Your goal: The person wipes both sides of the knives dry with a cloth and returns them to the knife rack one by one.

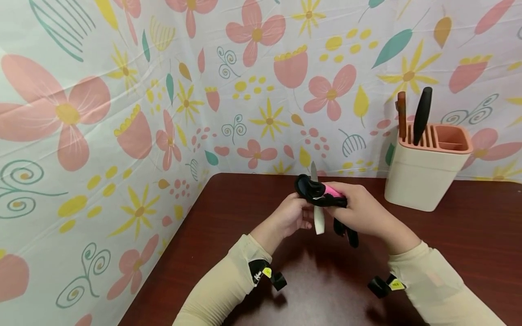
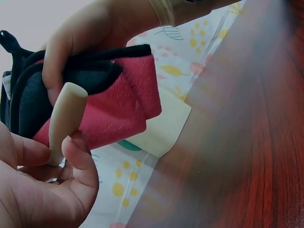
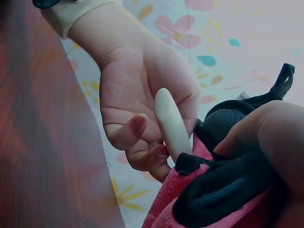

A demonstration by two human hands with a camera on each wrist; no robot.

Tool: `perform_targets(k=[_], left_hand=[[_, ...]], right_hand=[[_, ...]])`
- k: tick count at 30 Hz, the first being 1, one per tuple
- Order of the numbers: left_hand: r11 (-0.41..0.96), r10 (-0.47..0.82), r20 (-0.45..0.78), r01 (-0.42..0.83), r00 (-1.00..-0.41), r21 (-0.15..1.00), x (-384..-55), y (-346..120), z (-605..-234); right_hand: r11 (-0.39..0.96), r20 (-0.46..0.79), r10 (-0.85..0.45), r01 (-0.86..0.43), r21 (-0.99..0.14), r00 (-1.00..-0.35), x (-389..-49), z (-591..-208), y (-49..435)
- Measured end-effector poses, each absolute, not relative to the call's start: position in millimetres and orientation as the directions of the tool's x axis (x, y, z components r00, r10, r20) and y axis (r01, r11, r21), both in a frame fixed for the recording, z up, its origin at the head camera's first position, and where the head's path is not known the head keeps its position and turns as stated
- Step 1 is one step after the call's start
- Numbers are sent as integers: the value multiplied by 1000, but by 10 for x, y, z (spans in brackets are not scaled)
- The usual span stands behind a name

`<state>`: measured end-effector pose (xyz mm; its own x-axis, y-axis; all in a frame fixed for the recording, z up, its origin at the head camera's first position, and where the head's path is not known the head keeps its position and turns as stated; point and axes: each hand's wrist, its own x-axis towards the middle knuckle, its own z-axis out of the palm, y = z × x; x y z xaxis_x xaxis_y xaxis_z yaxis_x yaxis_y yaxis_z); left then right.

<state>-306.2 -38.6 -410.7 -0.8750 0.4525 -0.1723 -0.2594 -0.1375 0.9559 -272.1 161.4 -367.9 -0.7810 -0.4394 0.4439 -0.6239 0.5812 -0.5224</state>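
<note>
A small knife with a white handle is held upright above the table, its pale blade pointing away. My left hand pinches it near where handle meets blade; the butt of the handle sticks out free in the left wrist view. My right hand grips a folded cloth, pink with black edging. The cloth lies against the knife and hides part of its blade. In the right wrist view the white handle comes out beside the pink cloth, under the left palm.
A cream knife block with a salmon-coloured top stands at the back right of the dark red-brown table. In its slots are a brown-handled tool and a black-handled knife. A flower-patterned curtain hangs behind and at the left.
</note>
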Motion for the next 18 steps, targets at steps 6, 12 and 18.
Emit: perform_targets(k=[6, 12, 18], left_hand=[[-131, 451, -171, -255, -876, 958, -3081, -399, -4078], [-121, 449, -165, -243, -878, 963, -3110, -412, -4111], [-112, 450, -158, -231, -879, 966, -3125, -423, -4135]], right_hand=[[527, 415, -469, -624, -577, -779, -2718, -3645, 1652], [475, 364, -533, -626, -618, -764, -2716, -3640, 1681], [411, 334, -607, -645, -644, -721, -2719, -3623, 1721]])
